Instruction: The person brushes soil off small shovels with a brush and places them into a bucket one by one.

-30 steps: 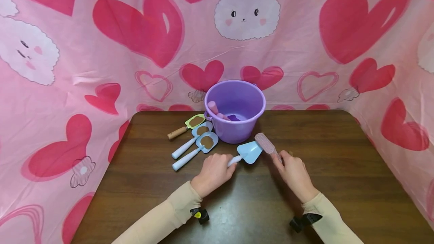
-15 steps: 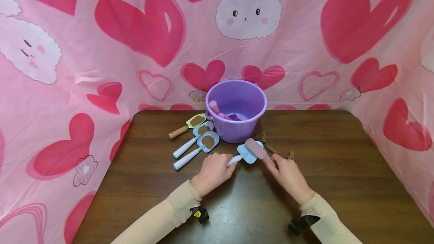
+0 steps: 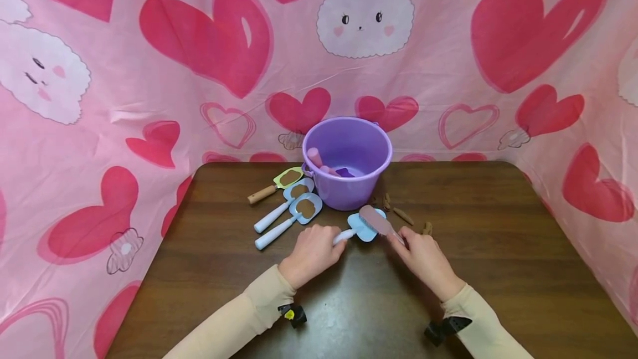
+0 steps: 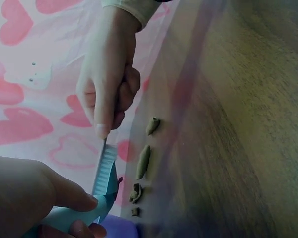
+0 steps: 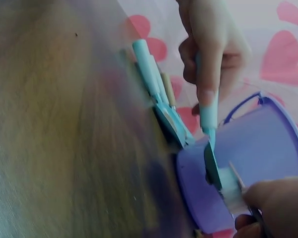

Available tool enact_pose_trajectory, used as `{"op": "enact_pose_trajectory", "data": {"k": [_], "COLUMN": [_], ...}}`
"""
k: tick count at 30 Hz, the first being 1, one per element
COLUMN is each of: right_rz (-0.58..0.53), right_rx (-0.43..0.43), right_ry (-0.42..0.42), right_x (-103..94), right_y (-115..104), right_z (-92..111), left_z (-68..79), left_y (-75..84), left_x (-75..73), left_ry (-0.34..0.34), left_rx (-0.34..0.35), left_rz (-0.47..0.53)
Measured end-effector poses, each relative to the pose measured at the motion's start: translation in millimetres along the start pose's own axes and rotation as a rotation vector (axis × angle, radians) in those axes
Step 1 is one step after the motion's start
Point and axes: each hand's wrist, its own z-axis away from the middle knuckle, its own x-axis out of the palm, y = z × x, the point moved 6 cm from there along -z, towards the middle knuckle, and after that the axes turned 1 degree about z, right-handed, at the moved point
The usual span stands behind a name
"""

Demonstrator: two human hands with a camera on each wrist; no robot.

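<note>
My left hand (image 3: 314, 254) grips the white handle of a small light-blue garden trowel (image 3: 364, 229). In my right hand (image 3: 428, 262) is a pink-backed brush (image 3: 375, 219), held by its handle. The brush head lies across the trowel blade and hides part of it. Pale bristles (image 4: 105, 171) face the blade in the left wrist view and appear to touch it. Just beyond the brush, several brown, dried-looking pieces (image 3: 402, 216) lie on the table. The right wrist view also shows the trowel (image 5: 212, 161) with the bristles against one face.
A purple bucket (image 3: 349, 190) stands behind the trowel, with pink handles (image 3: 314, 157) and a purple thing inside. Left of it lie two blue trowels (image 3: 271, 235) and a green one with a wooden handle (image 3: 261, 194), brown patches on their blades. A patterned pink cloth (image 3: 319, 76) hangs behind.
The brush has moved left from the blade's right edge to over its middle, and its head has turned over slightly. Brown pieces have come into view. The trowel hardly moves.
</note>
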Motion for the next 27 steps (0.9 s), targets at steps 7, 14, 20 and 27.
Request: {"op": "enact_pose_trajectory", "data": {"k": [7,14,20,27], "right_rz": [0.037,0.053,0.103,0.088], "right_rx": [0.072,0.096,0.13,0.091], "right_ry": [0.05,0.066,0.035,-0.088], "right_x": [-13.3,-22.6,-15.8,10.3], "right_y": [9.4,14.9,20.0,13.6], "right_z": [-0.9,-1.0,-1.2,1.6], "left_z": [1.1,2.5,3.5,2.7], "left_y": [0.0,-0.6,-0.4,4.3], "left_x": [-2.5,-6.7,-12.0,-16.1], "left_ry": [-0.009,0.002,0.015,0.042], "left_rx": [0.0,-0.001,-0.008,0.001], "left_rz": [0.016,0.013,0.037,0.031]}}
